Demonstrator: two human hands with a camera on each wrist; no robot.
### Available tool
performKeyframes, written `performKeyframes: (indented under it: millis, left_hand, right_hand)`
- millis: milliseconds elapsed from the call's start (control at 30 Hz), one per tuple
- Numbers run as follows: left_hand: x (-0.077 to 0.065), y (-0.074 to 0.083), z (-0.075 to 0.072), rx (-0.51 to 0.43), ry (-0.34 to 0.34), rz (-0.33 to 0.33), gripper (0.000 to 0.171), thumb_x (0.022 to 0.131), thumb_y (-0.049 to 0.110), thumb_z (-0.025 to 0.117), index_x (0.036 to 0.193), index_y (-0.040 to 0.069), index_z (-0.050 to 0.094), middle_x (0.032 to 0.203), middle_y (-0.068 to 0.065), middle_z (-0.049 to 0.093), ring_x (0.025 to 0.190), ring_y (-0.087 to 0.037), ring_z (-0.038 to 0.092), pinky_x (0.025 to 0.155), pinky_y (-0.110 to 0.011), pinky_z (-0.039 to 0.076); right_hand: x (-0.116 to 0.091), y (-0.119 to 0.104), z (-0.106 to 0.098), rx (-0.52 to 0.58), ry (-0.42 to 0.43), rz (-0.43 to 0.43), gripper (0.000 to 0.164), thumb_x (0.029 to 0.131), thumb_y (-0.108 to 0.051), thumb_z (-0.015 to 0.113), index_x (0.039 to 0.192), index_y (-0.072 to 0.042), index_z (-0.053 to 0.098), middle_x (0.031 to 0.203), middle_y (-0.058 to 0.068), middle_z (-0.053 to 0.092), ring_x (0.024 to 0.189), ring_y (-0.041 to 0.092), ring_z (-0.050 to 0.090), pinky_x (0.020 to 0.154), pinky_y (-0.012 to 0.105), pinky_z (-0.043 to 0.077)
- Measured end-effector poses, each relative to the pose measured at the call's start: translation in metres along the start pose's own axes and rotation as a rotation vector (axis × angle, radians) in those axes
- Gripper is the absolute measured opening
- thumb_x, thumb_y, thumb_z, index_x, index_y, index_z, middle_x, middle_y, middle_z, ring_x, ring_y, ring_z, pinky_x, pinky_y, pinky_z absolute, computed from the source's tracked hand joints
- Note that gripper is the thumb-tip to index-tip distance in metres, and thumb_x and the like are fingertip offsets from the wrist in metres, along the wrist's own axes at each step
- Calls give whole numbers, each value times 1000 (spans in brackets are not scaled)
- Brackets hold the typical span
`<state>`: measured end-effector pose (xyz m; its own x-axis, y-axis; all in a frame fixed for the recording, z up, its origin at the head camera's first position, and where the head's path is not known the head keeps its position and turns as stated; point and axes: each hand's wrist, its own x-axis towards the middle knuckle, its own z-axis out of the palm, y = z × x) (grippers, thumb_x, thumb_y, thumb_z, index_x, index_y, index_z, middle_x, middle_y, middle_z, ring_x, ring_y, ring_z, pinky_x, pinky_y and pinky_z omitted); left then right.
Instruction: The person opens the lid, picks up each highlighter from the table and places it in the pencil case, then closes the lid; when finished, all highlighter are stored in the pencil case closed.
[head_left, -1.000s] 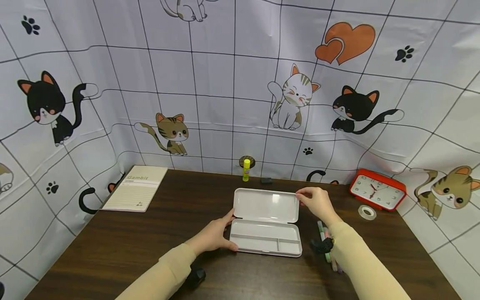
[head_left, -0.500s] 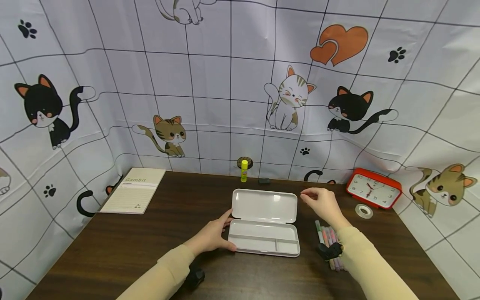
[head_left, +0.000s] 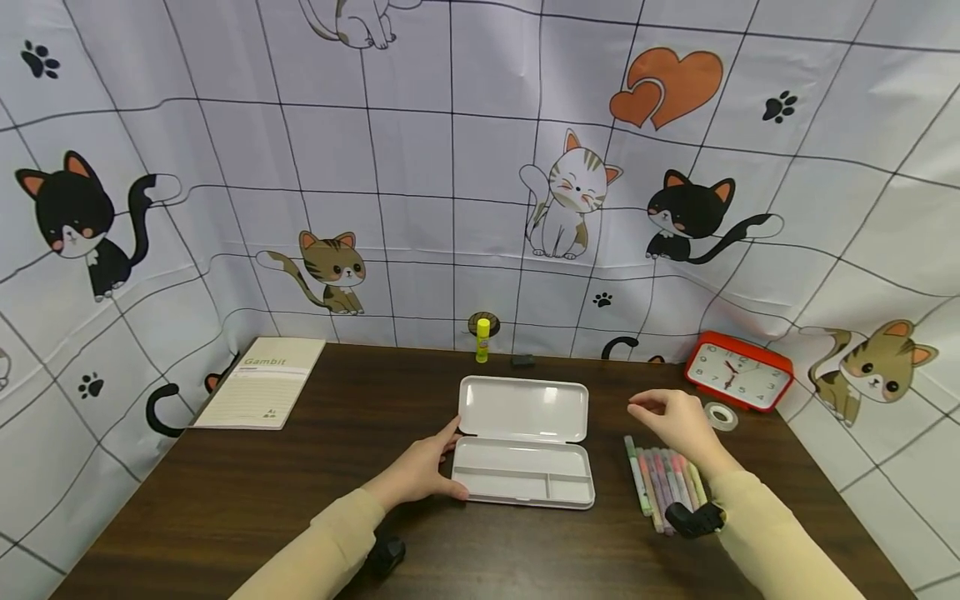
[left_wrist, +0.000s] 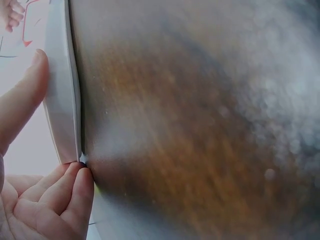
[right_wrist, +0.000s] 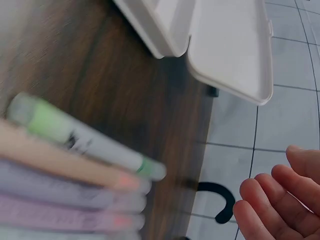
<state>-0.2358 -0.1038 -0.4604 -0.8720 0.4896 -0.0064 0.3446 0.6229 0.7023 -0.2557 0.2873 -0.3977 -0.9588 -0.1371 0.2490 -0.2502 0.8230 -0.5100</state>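
Observation:
A white pencil case (head_left: 523,408) lies open on the dark wooden table, its lid laid back and its divided tray facing up with nothing in it. My left hand (head_left: 415,473) grips the case's left end, thumb at the front corner and fingers by the hinge side. The left wrist view shows the thumb and curled fingertips against the case wall (left_wrist: 62,95). My right hand (head_left: 678,423) hovers with loosely bent fingers, holding nothing, right of the lid and beyond a row of several pastel markers (head_left: 660,483). Closest to the case lies a green-capped marker (right_wrist: 95,137).
A red clock (head_left: 738,371) and a white tape roll (head_left: 731,421) sit at the back right. Along the back edge are a yellow glue stick (head_left: 482,342) and a small dark block (head_left: 522,361). A notebook (head_left: 258,383) lies at the back left. Cat-patterned cloth walls surround the table.
My right hand has let go of the lid's right edge and moved right, towards the markers, uncovering more of them. The left hand keeps its grip on the case.

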Motion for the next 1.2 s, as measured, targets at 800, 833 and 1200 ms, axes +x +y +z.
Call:
performKeyframes:
  millis: [800, 833, 1200]
  left_hand:
    - [0, -1, -2, -1, 5, 9, 113, 67, 31, 86, 150, -2, 16, 139, -20, 48, 120, -34, 54, 97, -44, 47]
    - [0, -1, -3, -4, 6, 6, 113, 67, 30, 86, 150, -2, 16, 139, -20, 48, 120, -34, 54, 97, -44, 46]
    - [0, -2, 0, -22, -7, 3, 112, 70, 32, 84, 151, -2, 14, 139, -21, 48, 118, -36, 55, 98, -45, 46]
  right_hand:
    - [-59, 62, -14, -99, -72, 153, 19, 84, -15, 70, 91, 2, 72, 79, 8, 71, 72, 22, 66, 62, 39, 54]
    - [-61, 64, -14, -99, -79, 166, 18, 83, -16, 71, 91, 1, 72, 79, 8, 71, 73, 22, 66, 63, 39, 54]
    - [-70, 78, -15, -133, -161, 240, 21, 79, -20, 74, 85, 0, 72, 75, 4, 69, 67, 14, 61, 59, 34, 50]
